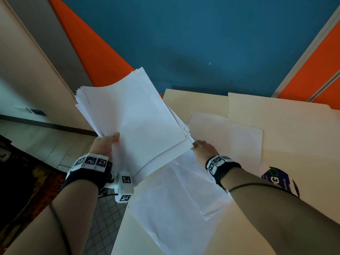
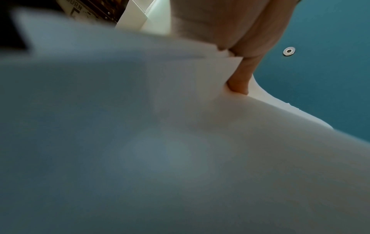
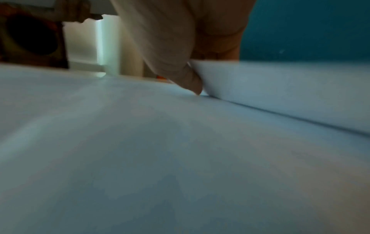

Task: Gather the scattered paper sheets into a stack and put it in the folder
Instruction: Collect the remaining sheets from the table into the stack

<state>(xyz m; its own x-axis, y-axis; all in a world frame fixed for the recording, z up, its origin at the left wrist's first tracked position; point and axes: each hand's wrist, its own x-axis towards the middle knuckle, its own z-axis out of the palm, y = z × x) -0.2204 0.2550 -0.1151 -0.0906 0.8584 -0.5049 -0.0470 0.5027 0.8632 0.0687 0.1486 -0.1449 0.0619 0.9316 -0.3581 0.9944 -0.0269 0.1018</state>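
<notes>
Forearms with dark marker-patterned wrist bands fill the bottom of the head view, and just beyond them loose white sheets (image 1: 176, 205) lie fanned across the cream counter (image 1: 294, 208) at lower centre. Above these, left of centre, the left hand (image 1: 104, 144) pinches the lower edge of a thick stack (image 1: 132, 122), thumb on top, holding it tilted off the counter; its edges are staggered, not squared. The right hand (image 1: 203, 149), at the stack's lower right corner, has its fingers curled down on paper there; whether it grips the stack or a sheet below I cannot tell. Another sheet (image 1: 226, 135) rests right of centre, partly on the manila folder (image 1: 276, 115) in the upper right, which lies flat. My judgement: gathering is well advanced but unfinished, with several sheets left, then squaring and filing. Thin, limp and smooth, the paper bows under its own weight; the folder looks like stiffer matte card.
</notes>
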